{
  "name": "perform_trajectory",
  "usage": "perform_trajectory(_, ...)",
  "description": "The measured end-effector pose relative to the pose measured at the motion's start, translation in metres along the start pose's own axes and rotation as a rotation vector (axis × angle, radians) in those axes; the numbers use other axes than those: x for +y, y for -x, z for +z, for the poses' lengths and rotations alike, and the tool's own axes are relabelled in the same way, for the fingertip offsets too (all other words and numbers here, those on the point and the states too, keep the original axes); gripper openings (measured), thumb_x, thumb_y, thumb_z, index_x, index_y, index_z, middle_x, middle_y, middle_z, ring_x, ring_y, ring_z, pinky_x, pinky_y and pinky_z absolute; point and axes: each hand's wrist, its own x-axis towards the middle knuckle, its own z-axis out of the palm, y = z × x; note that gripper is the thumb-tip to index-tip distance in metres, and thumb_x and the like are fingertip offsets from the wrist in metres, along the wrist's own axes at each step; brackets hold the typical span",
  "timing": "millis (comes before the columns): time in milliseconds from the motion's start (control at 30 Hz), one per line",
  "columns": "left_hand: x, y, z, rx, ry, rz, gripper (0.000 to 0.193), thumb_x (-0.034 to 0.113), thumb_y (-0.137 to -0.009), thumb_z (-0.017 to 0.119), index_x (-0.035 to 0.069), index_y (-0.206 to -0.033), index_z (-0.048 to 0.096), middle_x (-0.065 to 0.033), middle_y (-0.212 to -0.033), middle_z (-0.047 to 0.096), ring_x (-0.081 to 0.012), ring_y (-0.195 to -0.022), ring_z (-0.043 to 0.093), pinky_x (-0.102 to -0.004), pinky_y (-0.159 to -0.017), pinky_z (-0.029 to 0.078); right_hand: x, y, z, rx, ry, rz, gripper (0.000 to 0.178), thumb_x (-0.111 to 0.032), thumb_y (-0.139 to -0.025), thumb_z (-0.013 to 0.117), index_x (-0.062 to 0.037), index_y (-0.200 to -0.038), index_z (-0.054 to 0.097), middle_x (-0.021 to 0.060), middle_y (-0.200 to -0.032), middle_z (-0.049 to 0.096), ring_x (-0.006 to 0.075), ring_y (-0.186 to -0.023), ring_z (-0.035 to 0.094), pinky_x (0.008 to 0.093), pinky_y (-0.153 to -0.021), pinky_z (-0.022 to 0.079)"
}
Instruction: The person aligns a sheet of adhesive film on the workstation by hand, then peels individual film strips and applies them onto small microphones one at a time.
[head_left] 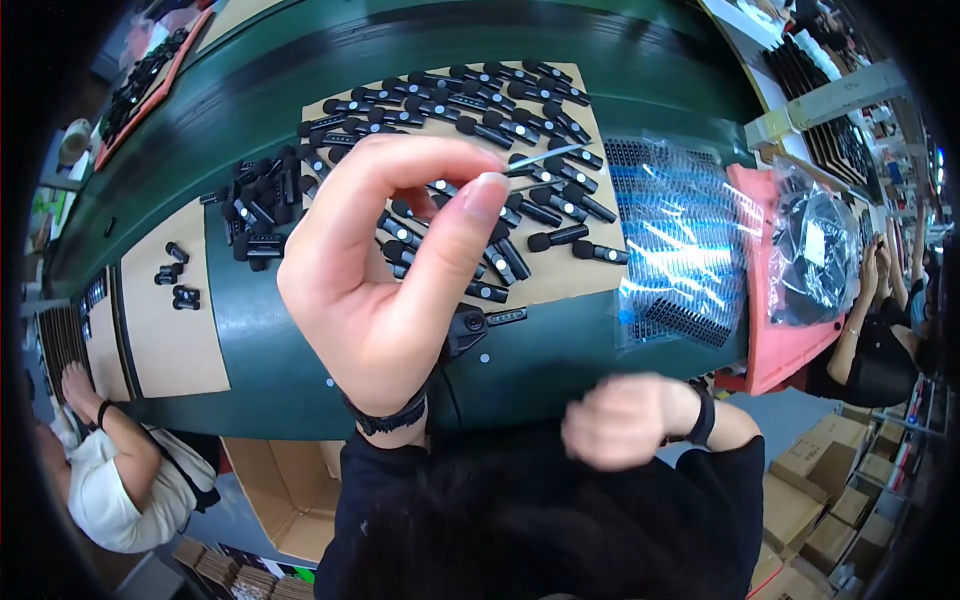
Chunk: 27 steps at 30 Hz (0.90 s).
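The left hand pinches a thin, light sliver between its fingers (flimsy, best gripped near its end), while the blurred right hand looks curled shut.

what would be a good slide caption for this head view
Left hand pinches a thin pale strip above a cardboard sheet of small black clip-on devices; right hand blurred below.

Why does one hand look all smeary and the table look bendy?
In the head view, the right hand is motion-blurred, while the left hand pinching a thin strip is sharp; the fisheye lens curves the green table edge and darkens the corners; glare streaks the clear plastic bags.
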Motion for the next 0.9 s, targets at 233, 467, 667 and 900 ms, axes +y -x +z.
perform_trajectory(233,-0.002,-0.003,0.007,-0.094,-0.023,-0.044,0.019,-0.004,-0.071,0.060,-0.003,-0.090,0.056,-0.0069,-0.083,0.057,-0.0101,-0.073,0.052,-0.0190,-0.066,0.038,0.073,0.029,0.003,0.061,0.136,1.060,0.030,-0.002,-0.065,0.065,-0.0028,-0.092,0.052,0.0099,-0.087,0.053,0.0272,-0.084,0.051,0.0324,-0.073,0.041)
perform_trajectory(467,-0.001,-0.004,0.013,-0.243,0.015,-0.254,0.038,-0.006,-0.065,0.062,-0.003,-0.101,0.052,-0.0045,-0.076,0.056,-0.0083,-0.068,0.052,-0.0175,-0.065,0.037,0.067,0.022,0.002,0.123,0.021,0.969,0.024,0.000,-0.075,0.055,-0.0002,-0.099,0.053,0.0108,-0.086,0.053,0.0233,-0.077,0.052,0.0290,-0.068,0.042)
perform_trajectory(667,0.000,0.002,0.023,-0.264,0.404,-0.471,0.061,-0.007,-0.061,0.062,-0.005,-0.118,0.042,-0.0017,-0.063,0.054,-0.0080,-0.061,0.051,-0.0162,-0.059,0.038,0.050,-0.015,-0.036,0.493,-0.486,1.233,0.024,0.004,-0.078,0.051,0.0007,-0.101,0.058,0.0088,-0.087,0.058,0.0159,-0.070,0.059,0.0244,-0.062,0.047)
perform_trajectory(900,-0.005,0.008,0.044,-0.240,0.514,-0.546,0.070,-0.008,-0.060,0.061,-0.006,-0.125,0.035,-0.0020,-0.061,0.055,-0.0091,-0.056,0.053,-0.0159,-0.056,0.040,0.042,-0.033,-0.034,0.798,-0.654,1.094,0.026,0.008,-0.073,0.057,0.0044,-0.099,0.059,0.0120,-0.090,0.062,0.0185,-0.077,0.063,0.0228,-0.063,0.051)
